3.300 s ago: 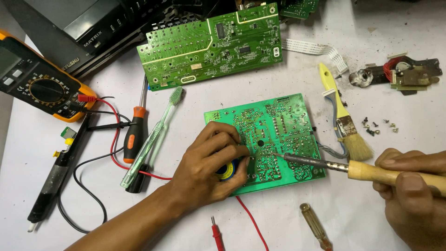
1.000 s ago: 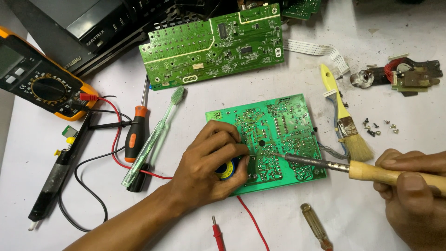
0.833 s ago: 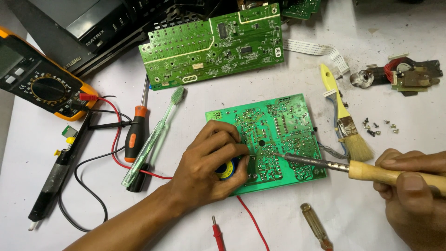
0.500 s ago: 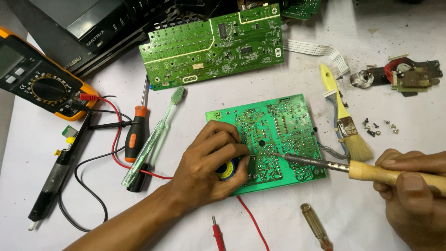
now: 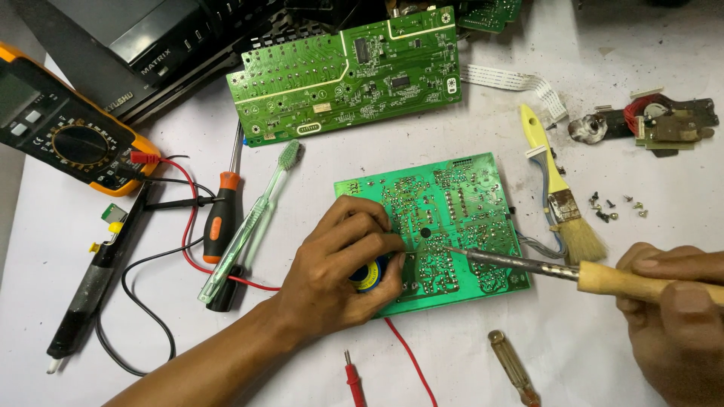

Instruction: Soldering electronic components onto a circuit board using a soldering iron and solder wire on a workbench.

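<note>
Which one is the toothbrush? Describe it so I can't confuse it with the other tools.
Start at the orange multimeter at the far left. Right of it lies an orange-handled screwdriver, and beside that, the toothbrush. It slants from below the upper green board toward the left hand: the only pale green, see-through tool, bristles uppermost.

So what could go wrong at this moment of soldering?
1. The iron tip sits right next to the left hand fingertips on the board; a slip could burn them.
2. The joints there are closely packed, so solder might bridge neighbours.
3. The red lead runs out from under the board, which may rock under pressure.
</note>
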